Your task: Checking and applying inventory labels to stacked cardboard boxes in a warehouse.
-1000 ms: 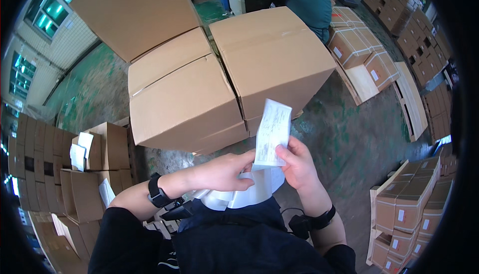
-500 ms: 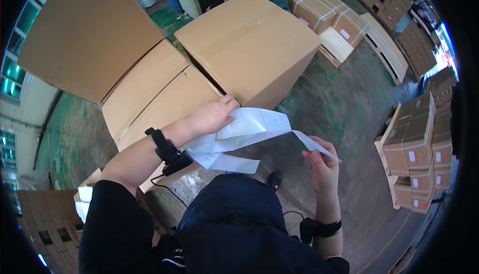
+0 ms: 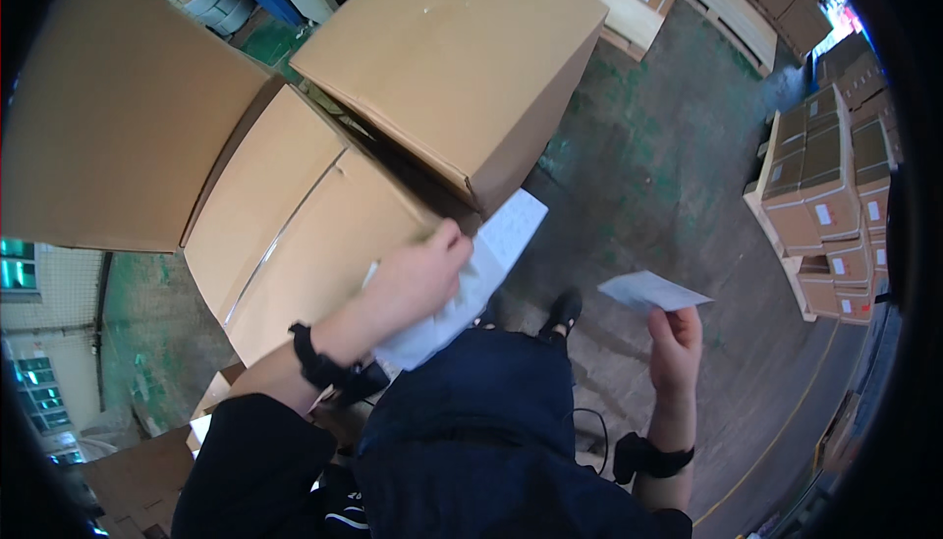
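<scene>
Here the left hand [image 3: 417, 279] has its grip closed on a white sheet of paper [image 3: 471, 289], held against the near edge of a closed cardboard box [image 3: 295, 235]. The right hand [image 3: 673, 348] pinches a smaller white slip [image 3: 653, 292] between thumb and fingers, well apart from the left, out over the bare concrete floor [image 3: 648, 176]. A second box [image 3: 462, 48] stands just behind the first, its corner overhanging the sheet, and a third box [image 3: 108, 117] crowds the left side. To the right, the floor lies open as far as a pallet of stacked cartons [image 3: 825, 215]. A dark shoe [image 3: 562, 311] stands between the hands.
</scene>
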A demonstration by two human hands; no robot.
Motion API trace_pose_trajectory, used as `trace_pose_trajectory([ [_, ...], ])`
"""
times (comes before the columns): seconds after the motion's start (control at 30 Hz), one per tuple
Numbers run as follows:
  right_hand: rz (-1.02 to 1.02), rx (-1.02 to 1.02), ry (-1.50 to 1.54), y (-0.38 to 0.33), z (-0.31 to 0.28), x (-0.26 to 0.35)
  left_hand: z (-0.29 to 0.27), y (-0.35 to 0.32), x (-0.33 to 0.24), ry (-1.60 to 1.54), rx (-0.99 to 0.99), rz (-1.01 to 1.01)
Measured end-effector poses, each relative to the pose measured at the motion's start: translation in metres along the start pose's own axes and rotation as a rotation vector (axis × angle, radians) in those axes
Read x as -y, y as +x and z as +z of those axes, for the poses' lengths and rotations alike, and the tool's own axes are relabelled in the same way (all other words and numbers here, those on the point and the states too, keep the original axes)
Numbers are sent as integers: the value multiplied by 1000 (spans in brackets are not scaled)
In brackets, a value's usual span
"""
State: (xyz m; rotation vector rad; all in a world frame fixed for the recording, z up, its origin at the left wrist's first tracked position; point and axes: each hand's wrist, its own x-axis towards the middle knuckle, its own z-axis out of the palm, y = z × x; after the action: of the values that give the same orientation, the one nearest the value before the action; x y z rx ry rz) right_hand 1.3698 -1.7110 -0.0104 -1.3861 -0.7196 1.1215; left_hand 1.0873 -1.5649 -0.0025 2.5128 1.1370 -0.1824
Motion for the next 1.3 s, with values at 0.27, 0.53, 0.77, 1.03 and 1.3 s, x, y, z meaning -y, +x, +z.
trace_pose_trajectory([
  [0.27, 669, 576, 338, 82, 44, -89, 13, -46, -30, -147, 160, 76],
  [0.53, 943, 678, 328, 153, 183, -208, 15, -44, -31, -184, 55, 106],
  [0.77, 911, 570, 315, 181, 219, -238, 16, -37, -30, -109, -4, 166],
  [1.03, 940, 527, 293, 183, 223, -239, 14, -36, -28, -112, 8, 177],
  [1.3, 488, 616, -35, 178, 229, -223, 17, -40, -31, -176, -23, 151],
])
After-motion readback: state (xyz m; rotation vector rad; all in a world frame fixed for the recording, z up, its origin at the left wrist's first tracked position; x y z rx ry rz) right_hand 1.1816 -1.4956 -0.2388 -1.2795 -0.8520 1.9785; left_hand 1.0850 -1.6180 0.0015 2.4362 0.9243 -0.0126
